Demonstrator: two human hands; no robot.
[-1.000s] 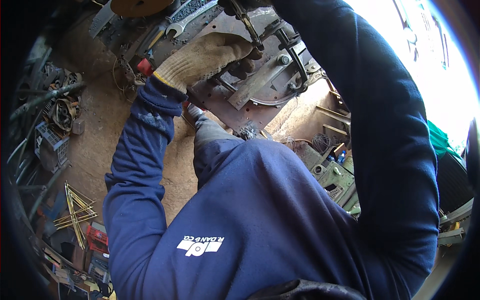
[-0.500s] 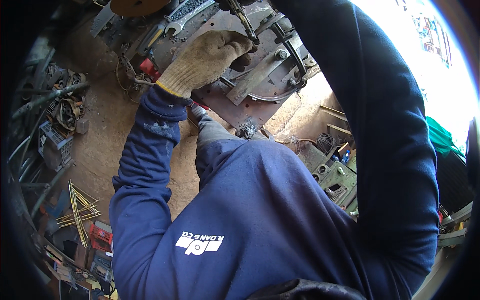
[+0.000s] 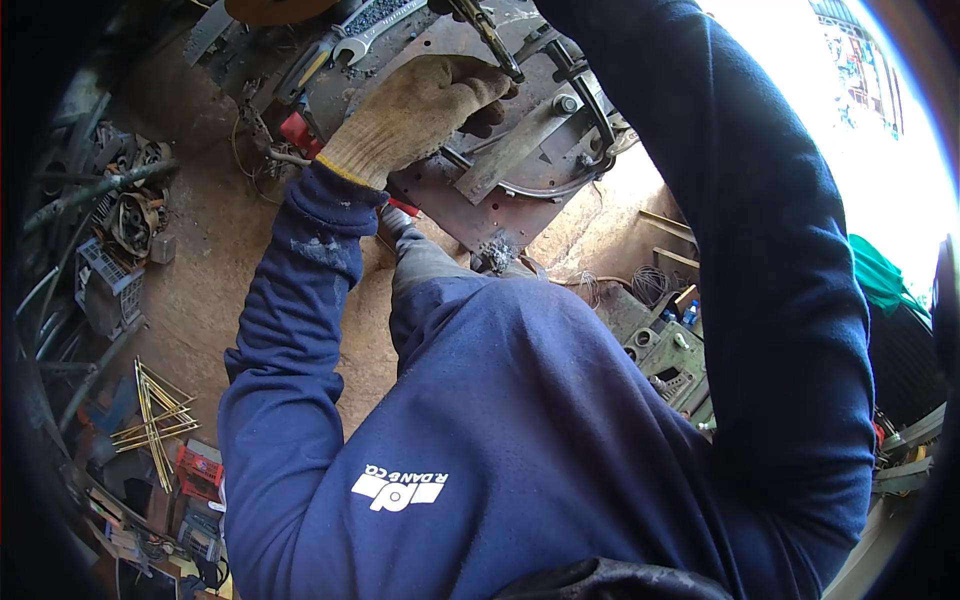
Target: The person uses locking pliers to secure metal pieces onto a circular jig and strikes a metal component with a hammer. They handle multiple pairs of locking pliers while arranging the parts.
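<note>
My left hand (image 3: 430, 108), in a beige knit glove with a yellow-edged cuff, is closed over the rusty steel table plate (image 3: 480, 218). Its fingers curl away from view, so what they grip is hidden. Beside its fingertips is the lower end of a slim metal tool (image 3: 487, 38). At the upper picture edge, only a dark bit of my right hand (image 3: 443, 5) shows, around the tool's upper part. Right of my left hand, a flat steel bar (image 3: 515, 150) with a bolt (image 3: 565, 104) lies over the plate, next to a curved metal rod (image 3: 550, 194).
An open-ended wrench (image 3: 372, 36) and a brown disc (image 3: 275, 8) lie at the far left of the plate. Metal scrap (image 3: 135, 225) and thin brass-coloured rods (image 3: 155, 425) are on the floor at left. A green machine part (image 3: 670, 350) stands at right.
The slim metal tool has shifted slightly to the right, and more of its length shows. My left hand stays closed in nearly the same place. The whole view has shifted a little.
</note>
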